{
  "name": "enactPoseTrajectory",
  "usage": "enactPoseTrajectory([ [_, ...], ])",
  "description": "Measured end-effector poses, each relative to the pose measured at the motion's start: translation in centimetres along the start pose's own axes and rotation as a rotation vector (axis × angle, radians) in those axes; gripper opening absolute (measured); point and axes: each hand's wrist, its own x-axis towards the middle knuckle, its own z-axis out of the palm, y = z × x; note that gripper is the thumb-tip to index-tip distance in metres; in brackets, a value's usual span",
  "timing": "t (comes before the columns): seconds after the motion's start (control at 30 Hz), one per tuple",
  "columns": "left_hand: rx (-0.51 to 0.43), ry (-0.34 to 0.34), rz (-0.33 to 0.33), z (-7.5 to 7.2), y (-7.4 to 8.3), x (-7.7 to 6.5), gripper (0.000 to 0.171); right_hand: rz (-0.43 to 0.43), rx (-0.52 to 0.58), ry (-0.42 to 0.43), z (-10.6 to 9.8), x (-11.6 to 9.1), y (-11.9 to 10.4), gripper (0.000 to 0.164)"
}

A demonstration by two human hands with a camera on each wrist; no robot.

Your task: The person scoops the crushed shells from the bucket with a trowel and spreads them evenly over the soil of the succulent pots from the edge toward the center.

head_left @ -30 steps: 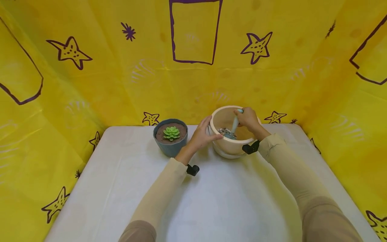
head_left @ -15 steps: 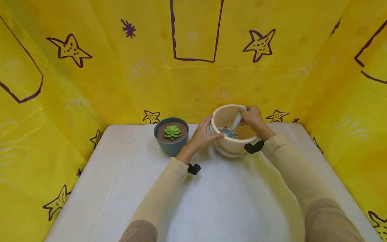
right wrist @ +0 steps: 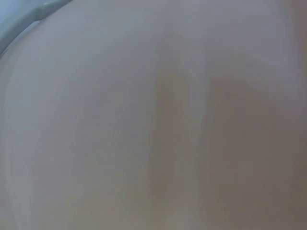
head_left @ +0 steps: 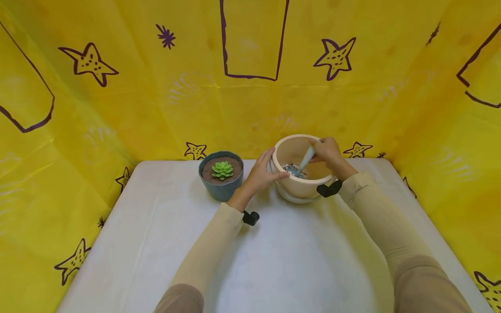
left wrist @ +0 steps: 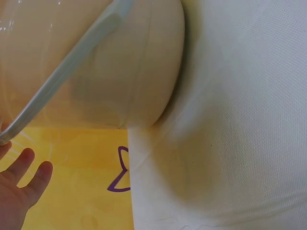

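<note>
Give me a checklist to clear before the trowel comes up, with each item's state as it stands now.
1. Right hand grips trowel by its handle: ok.
2. Left hand touches the bucket at its rim: ok.
3. Bucket stands on the white table: ok.
4. Enough loose bits on the blade: cannot tell; the blade is down among them.
5. Left wrist free of the flowerpot: cannot tell; they overlap in the head view.
6. Right wrist view shows the fingers' grip: not ok, blurred.
</note>
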Motion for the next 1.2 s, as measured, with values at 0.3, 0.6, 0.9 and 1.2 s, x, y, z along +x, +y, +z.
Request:
enactPoseTrajectory([
  [0.3, 0.018, 0.005, 0.008, 0.4, -0.1, 0.0, 0.101, -0.003, 0.066, 0.008, -1.0, -0.1, 0.3, 0.048],
  [0.6, 0.003, -0.019, 0.007, 0.6, 0.0, -0.2, 0.118, 0.017, 0.117, -0.014, -2.0, -0.4, 0.8, 0.05],
  [0.9, 0.014, 0.0, 0.021, 0.2, 0.1, -0.1, 0.116, 0.015, 0.248, -0.03, -2.5, -1.3, 0.2, 0.051],
  [1.2, 0.011, 0.001, 0.01, 0.0, 0.1, 0.0, 0.134, 0.062, 0.367, -0.026, -2.7, -1.5, -0.1, 0.046],
])
